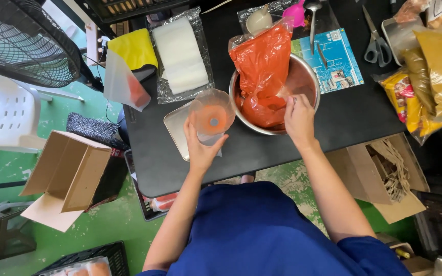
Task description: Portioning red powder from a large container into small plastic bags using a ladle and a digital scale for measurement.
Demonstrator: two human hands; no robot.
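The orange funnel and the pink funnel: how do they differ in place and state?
The orange funnel sits over a small clear bag in the left hand, dusted with red powder; the pink funnel lies unheld at the table's far edge. Orange looks larger, being nearer. Both are plastic funnels.
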